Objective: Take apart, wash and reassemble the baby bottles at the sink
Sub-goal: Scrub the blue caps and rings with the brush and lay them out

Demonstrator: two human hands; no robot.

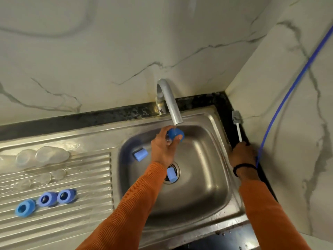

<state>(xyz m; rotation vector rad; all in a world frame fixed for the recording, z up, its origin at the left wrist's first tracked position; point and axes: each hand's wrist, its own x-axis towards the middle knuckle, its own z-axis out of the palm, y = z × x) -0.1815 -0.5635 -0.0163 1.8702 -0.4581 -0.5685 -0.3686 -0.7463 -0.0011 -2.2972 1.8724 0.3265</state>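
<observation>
a: head view, looking down: the left hand holds a blue collar ring right under the mouth of the tap, fingers curled around it, over the far part of the sink. i can't make out a stream of water.

b: and the right hand?

a: on the dark ledge at the right of the sink, fingers wrapped around the white handle of the bottle brush, its grey head pointing far, toward the wall.

b: so the step is scrubbing that ring. how to do it well?

a: my judgement: bring the brush across to the ring, keep the ring's opening turned up to the spout, and work the bristles through the threads while turning it.

b: other parts?

a: two blue caps lie in the basin, one to the left, one near the drain. three more blue rings sit on the near left of the drainboard, with clear bottles lying farther back. keep the grip firm; a wet ring could drop among those caps.
</observation>
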